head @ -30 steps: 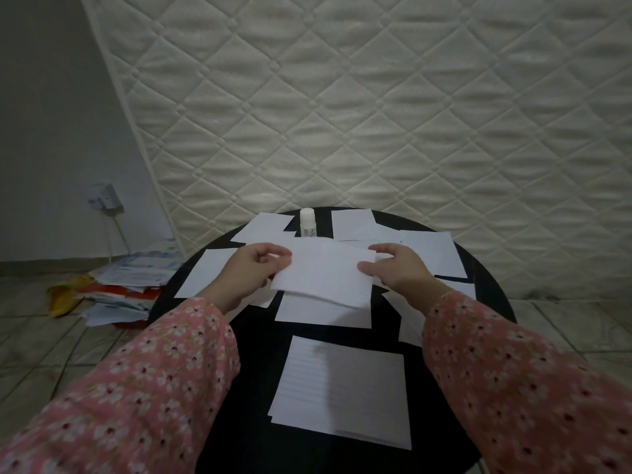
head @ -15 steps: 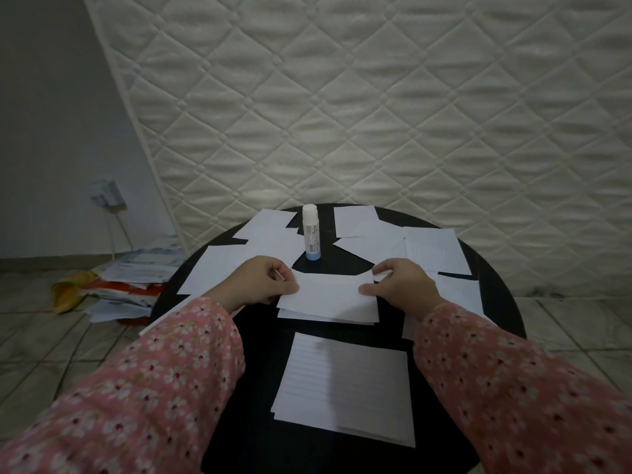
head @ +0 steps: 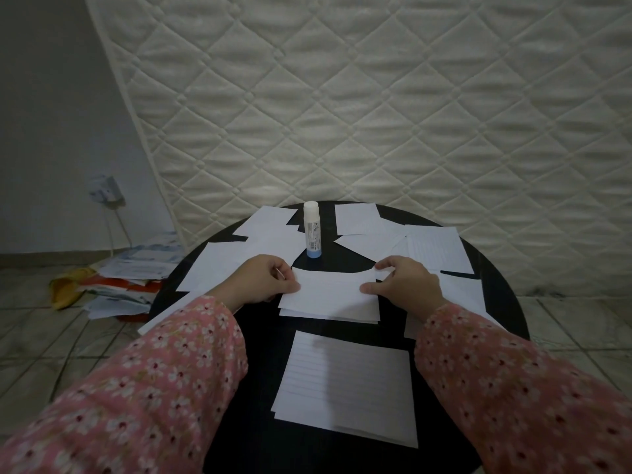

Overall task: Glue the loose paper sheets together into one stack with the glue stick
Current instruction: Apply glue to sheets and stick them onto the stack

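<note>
Mid-surface, the left hand point(head: 263, 282) and right hand point(head: 405, 280) each pinch an end of the top sheet point(head: 331, 292) on a small pile. Thin, floppy paper; edge grips look best. The glue stick point(head: 312, 229) stands just beyond.

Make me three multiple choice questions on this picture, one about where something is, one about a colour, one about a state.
1. Where does the glue stick stand?
A. far side of the table
B. on the floor
C. in a hand

2. What colour is its base?
A. red
B. blue
C. green

3. What holds the sheet?
A. left hand only
B. neither hand
C. both hands, with the right hand

Answers: 1 A, it stands upright beyond the hands. 2 B, the bottom band is blue. 3 C, each hand pinches one end.
</note>
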